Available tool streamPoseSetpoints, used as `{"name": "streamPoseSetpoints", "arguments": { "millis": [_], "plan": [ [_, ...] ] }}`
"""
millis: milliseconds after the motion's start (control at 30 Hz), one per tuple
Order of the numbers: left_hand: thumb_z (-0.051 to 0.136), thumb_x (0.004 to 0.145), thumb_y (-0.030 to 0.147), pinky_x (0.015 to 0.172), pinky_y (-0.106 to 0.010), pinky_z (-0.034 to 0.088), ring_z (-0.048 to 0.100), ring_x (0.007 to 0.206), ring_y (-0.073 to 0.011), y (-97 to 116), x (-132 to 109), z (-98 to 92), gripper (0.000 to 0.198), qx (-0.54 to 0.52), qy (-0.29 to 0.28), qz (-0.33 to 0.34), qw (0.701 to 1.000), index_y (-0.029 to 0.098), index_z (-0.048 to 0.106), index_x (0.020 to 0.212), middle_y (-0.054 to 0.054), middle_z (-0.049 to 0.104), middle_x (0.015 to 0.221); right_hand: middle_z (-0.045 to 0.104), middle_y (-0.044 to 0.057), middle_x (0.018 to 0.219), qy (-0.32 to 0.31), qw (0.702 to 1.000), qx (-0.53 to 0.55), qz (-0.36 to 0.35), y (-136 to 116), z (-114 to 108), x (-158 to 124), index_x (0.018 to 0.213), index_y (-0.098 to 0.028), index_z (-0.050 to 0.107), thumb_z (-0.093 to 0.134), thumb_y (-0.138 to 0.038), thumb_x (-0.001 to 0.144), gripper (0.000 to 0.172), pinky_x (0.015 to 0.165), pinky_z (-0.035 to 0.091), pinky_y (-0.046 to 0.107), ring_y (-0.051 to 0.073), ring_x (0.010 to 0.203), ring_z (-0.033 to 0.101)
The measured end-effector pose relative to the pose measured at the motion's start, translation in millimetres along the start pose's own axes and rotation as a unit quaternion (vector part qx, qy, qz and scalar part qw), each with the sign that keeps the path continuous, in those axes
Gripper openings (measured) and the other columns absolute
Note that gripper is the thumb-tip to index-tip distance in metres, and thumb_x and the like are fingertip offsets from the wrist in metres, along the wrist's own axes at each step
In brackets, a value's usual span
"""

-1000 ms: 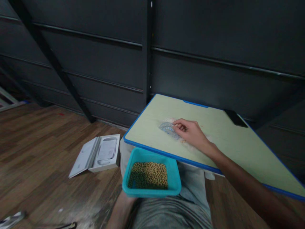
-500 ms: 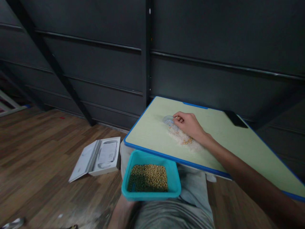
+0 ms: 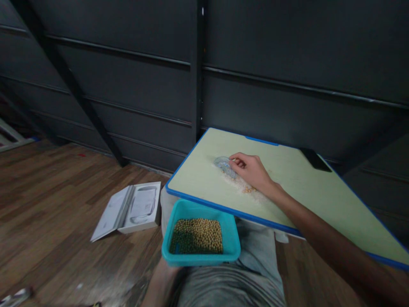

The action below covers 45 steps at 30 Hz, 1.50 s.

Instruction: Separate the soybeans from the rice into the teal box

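Observation:
A clear rounded plastic piece, which looks like a protractor [image 3: 223, 163], is pinched between the thumb and fingers of my right hand [image 3: 247, 168]. It lies low against the board [image 3: 194, 172], at the far-left end of a strip of white rice [image 3: 238, 184]. A few yellowish soybeans [image 3: 249, 189] are mixed into the rice beside my wrist. Over my lap, my left hand [image 3: 171, 269] supports a teal plastic basin [image 3: 232, 234] from below; its fingers are hidden. Inside the basin lies a layer of soybeans [image 3: 204, 234], partly in shadow.
A dark phone [image 3: 315, 159] rests at the board's far right edge. On the wooden floor [image 3: 64, 192] to the left, an open white box [image 3: 140, 207] holds a moulded insert. A dark panelled wall [image 3: 143, 81] rises behind the board.
My right hand has moved slightly left with the protractor, which slides a little outward along the board. The basin stays nearly where it was; the whole view has shifted slightly.

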<state>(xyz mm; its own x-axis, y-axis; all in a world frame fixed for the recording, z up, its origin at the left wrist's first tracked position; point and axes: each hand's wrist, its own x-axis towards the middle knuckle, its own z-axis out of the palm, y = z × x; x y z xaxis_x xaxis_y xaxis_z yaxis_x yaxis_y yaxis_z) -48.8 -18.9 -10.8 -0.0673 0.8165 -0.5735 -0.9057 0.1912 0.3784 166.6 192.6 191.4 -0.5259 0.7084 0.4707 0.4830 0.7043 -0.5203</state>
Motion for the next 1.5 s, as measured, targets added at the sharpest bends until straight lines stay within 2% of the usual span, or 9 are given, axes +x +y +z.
{"name": "streamPoseSetpoints", "arguments": {
  "millis": [167,367,533,700,833,1000,1133,1333,1500],
  "plan": [
    [0.072,0.07,0.016,0.108,-0.044,0.039,0.06,0.125,-0.0279,-1,-9,-1.5,0.01,0.057,0.024,0.015,0.998,0.022,0.079,0.075,-0.005,0.08,0.089,0.076,0.004,0.084,-0.02,1.0,0.005,-0.019,-4,3,-1,0.104,-0.019,0.074,0.061,-0.028,0.093,0.019,0.068,0.05,0.028,0.017,0.074,0.069],
    [0.087,0.046,0.023,0.114,-0.046,0.032,0.055,0.13,-0.0335,-2,-10,0.0,0.026,0.076,0.043,0.038,0.995,0.022,0.079,0.07,-0.005,0.08,0.083,0.078,0.005,0.103,-0.042,0.998,-0.003,-0.048,-9,3,-1,0.11,-0.022,0.075,0.058,-0.028,0.096,0.023,0.075,0.051,0.03,0.018,0.086,0.071],
    [0.075,0.066,0.019,0.109,-0.047,0.04,0.063,0.121,-0.0304,2,-10,7.1,0.006,0.08,0.038,0.031,0.996,0.023,0.078,0.069,-0.003,0.08,0.081,0.078,0.003,0.109,-0.053,0.997,0.018,-0.059,-15,5,-1,0.111,-0.026,0.076,0.059,-0.025,0.096,0.023,0.081,0.053,0.033,0.02,0.094,0.072],
    [0.036,0.091,0.008,0.105,-0.044,0.044,0.071,0.107,-0.024,4,-19,26.5,0.053,0.066,0.072,0.019,0.995,0.022,0.076,0.059,-0.006,0.079,0.072,0.076,0.004,0.114,-0.076,0.994,0.029,-0.075,-24,6,0,0.113,-0.027,0.075,0.059,-0.026,0.097,0.023,0.089,0.053,0.035,0.02,0.102,0.071],
    [0.025,0.094,0.012,0.102,-0.046,0.047,0.074,0.098,-0.025,6,-19,34.1,0.066,0.047,0.095,0.027,0.994,0.024,0.074,0.051,-0.008,0.077,0.068,0.077,0.004,0.111,-0.096,0.989,0.034,-0.106,-32,4,2,0.111,-0.027,0.075,0.058,-0.027,0.097,0.021,0.091,0.051,0.034,0.019,0.101,0.07],
    [0.024,0.092,0.01,0.103,-0.047,0.046,0.075,0.092,-0.0245,22,-17,26.1,0.066,0.005,0.109,0.041,0.993,0.025,0.074,0.051,-0.006,0.077,0.066,0.077,0.003,0.108,-0.073,0.99,0.043,-0.114,-39,9,12,0.109,-0.024,0.075,0.058,-0.026,0.097,0.021,0.084,0.051,0.03,0.017,0.096,0.07],
    [0.03,0.094,0.02,0.105,-0.052,0.044,0.072,0.104,-0.0291,39,-22,21.8,0.06,-0.036,0.096,0.039,0.994,0.022,0.076,0.055,-0.011,0.078,0.073,0.077,0.004,0.108,-0.072,0.99,0.024,-0.119,-50,29,30,0.111,-0.023,0.074,0.056,-0.028,0.098,0.022,0.081,0.051,0.03,0.018,0.092,0.071],
    [0.028,0.095,0.021,0.099,-0.047,0.051,0.075,0.092,-0.0284,53,-26,6.8,0.061,-0.057,0.062,0.072,0.994,0.018,0.077,0.059,-0.012,0.078,0.072,0.076,0.004,0.113,-0.125,0.975,-0.016,-0.182,-79,63,47,0.112,-0.025,0.072,0.054,-0.029,0.1,0.021,0.089,0.049,0.033,0.02,0.103,0.07],
    [0.033,0.093,0.018,0.1,-0.05,0.05,0.074,0.097,-0.0311,55,-31,7.2,0.053,-0.087,0.036,0.062,0.994,0.014,0.078,0.065,-0.016,0.077,0.071,0.076,0.004,0.111,-0.152,0.964,-0.008,-0.22,-90,64,38,0.11,-0.025,0.072,0.053,-0.029,0.1,0.021,0.09,0.049,0.033,0.02,0.102,0.069]
  ]
}}
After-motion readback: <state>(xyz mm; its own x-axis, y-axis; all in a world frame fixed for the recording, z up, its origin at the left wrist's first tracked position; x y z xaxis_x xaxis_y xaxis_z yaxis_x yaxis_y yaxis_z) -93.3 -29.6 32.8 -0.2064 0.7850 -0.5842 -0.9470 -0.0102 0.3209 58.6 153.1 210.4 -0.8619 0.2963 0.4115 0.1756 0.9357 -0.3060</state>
